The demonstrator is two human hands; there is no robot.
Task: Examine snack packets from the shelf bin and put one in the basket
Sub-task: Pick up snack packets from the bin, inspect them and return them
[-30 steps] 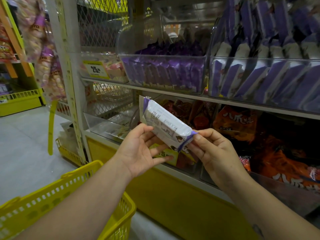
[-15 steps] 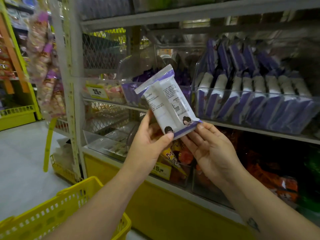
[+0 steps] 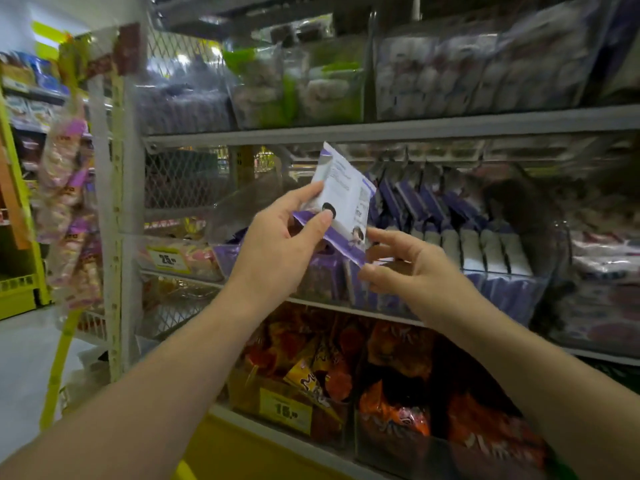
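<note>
A white and purple snack packet (image 3: 343,192) is held up in front of the middle shelf, its printed back toward me. My left hand (image 3: 280,247) grips its lower end, thumb on the face and fingers behind. My right hand (image 3: 405,268) is just below and to the right, fingers loosely curled, fingertips at the packet's purple bottom edge. Behind them a clear shelf bin (image 3: 512,289) holds several matching purple and white packets standing in a row. The yellow basket is out of view apart from a yellow sliver at the bottom edge.
A grey shelf board (image 3: 381,128) runs above the bin, with bins of bagged snacks over it. Orange and red snack bags (image 3: 391,375) fill the lower shelf behind a price tag (image 3: 285,408). A white mesh upright (image 3: 117,202) stands at left, with hanging snack strips (image 3: 65,202).
The packet has risen and moved right, toward the purple bin. My left hand now holds it alone from below, and my right hand has slipped to its bottom edge. The view has tilted upward.
</note>
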